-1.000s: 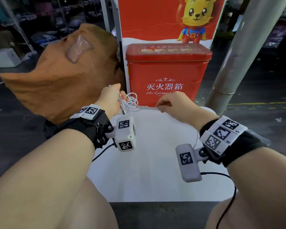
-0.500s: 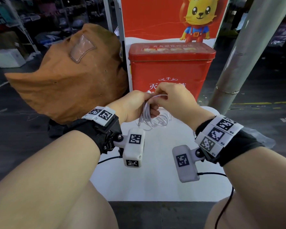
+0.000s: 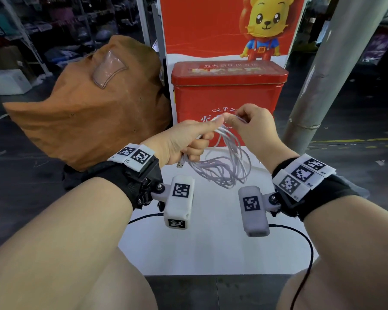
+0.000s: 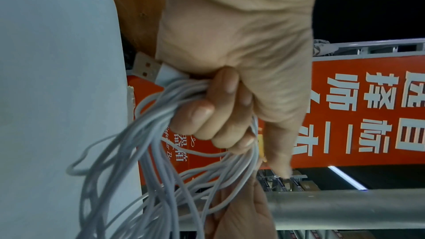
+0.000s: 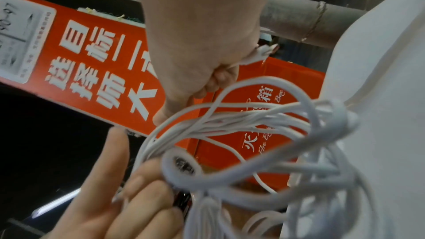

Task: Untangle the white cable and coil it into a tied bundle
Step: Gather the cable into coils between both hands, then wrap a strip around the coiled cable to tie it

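The white cable point(image 3: 226, 171) hangs in several loose loops above the white table point(image 3: 211, 247). My left hand point(image 3: 184, 139) grips the gathered tops of the loops, fingers curled round them point(image 4: 207, 115). A USB plug point(image 4: 147, 68) sticks out beside the little finger, also seen in the head view as a plug point(image 3: 180, 164) below the fist. My right hand point(image 3: 253, 126) is close against the left thumb and pinches a strand at the top of the bundle. A small connector point(image 5: 260, 54) pokes out of the right fist point(image 5: 207, 43). The cable loops point(image 5: 253, 134) are blurred there.
A red metal box point(image 3: 229, 90) stands just behind the hands, with a red poster above it. A large brown bag point(image 3: 94, 113) lies at the left of the table. A grey pillar point(image 3: 336, 70) slants up at the right. Dark floor surrounds the table.
The hands came together and rose from the table. The cable, earlier stretched between them low over the table, now hangs as gathered loops from the left hand.
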Tool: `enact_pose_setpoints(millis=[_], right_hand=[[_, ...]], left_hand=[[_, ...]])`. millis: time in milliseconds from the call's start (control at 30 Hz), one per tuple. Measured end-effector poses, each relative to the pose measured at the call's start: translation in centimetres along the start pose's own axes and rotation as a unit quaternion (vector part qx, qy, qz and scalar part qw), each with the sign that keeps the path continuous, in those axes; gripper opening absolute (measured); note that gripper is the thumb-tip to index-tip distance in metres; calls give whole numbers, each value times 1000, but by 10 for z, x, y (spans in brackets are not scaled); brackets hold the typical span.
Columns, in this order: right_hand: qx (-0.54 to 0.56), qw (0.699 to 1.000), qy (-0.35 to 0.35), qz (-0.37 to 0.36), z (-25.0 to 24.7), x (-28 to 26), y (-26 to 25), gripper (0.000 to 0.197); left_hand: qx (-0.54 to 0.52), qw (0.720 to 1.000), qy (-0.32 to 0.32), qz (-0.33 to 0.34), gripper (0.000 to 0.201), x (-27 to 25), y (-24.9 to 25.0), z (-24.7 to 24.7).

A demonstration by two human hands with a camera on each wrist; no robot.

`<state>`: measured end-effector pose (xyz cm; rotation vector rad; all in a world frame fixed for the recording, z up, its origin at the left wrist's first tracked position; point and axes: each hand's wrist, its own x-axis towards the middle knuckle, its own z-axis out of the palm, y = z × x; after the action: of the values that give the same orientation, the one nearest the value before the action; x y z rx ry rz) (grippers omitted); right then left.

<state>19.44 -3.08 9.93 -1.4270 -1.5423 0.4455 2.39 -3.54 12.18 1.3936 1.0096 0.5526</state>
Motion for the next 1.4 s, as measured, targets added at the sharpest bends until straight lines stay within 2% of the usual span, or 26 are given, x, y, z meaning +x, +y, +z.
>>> enact_pose_setpoints(millis=[133,233,333,433,500,567,633,700,733,800,833,933,1033,1100,1167,1267,1333,1400], right_hand=[[43,998,-10,54,-5,3,13,22],[71,994,-23,82,-6,3,22,13],[90,990,-52,94,-3,0,23,19],[71,985,-100,118,1,0,21,19],[28,980,-123,154,1,1,24,22],[51,975,-134,170,0,-2,23,31],[105,968,-199,108,-4,-7,13,48],[148,938,-309,42,-3,-10,2,57],[162,922,-350,31,-2,-11,-2,52],[161,915,-368,38,-1,-12,-4,26],[157,921,-351,52,-1,-11,-4,12],[176,932,-298,106,-4,-12,7,15],[249,936,-214,127,-4,-10,17,6],[331,924,-140,131,-2,-8,13,19],[418,895,-74,136,-1,-5,2,25],[454,874,-1,172,3,-2,-15,36],[433,879,23,199,8,-2,-23,40],[374,902,25,216,13,-4,-29,42]], left_hand=[[-20,998,46,36,48,-1,2,-4],[-68,989,111,74,50,1,4,-9],[-102,969,193,112,49,3,4,-10],[-74,967,215,114,49,5,4,-9],[-23,973,208,97,48,7,3,-9],[69,979,180,60,40,8,-1,-7],[132,984,117,18,33,7,-5,-4],[105,994,42,-1,34,6,-8,-4],[77,997,13,-2,38,4,-8,-6],[28,999,-10,11,47,2,-6,-12],[8,1000,-2,24,49,1,-5,-15],[-52,991,86,86,46,0,-2,-23],[-93,975,164,115,46,4,-2,-29],[-100,972,182,110,46,10,-3,-29],[-103,972,188,92,48,18,-7,-26],[-100,973,201,56,49,28,-14,-19],[-101,969,220,40,47,32,-16,-15],[-79,965,249,39,45,35,-19,-15]])
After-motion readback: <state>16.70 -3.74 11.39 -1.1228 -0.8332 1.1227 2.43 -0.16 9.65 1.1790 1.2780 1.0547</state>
